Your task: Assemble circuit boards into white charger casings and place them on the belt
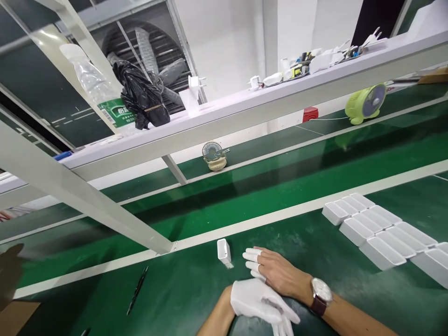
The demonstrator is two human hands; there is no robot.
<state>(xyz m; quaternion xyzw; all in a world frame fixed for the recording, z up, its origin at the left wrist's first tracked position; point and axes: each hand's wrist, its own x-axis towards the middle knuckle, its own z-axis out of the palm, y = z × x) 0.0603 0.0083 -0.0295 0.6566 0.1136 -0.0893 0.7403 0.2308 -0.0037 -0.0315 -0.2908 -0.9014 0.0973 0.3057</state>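
Note:
My left hand, in a white glove, is low in the middle of the head view. Its fingers stretch to the right and downward, with nothing seen in them. Just above it lies my right hand, palm down, white cots on several fingers and a watch on the wrist. Its fingers are extended to the left, and the two hands overlap or nearly touch. A small white hollow plastic casing stands on the green table, left of my right fingertips and apart from them.
Rows of white rectangular casings are at the right. A black pen lies at the left, near a slanting metal post. Beyond the table runs a green belt. The shelf above carries plugs and a bottle.

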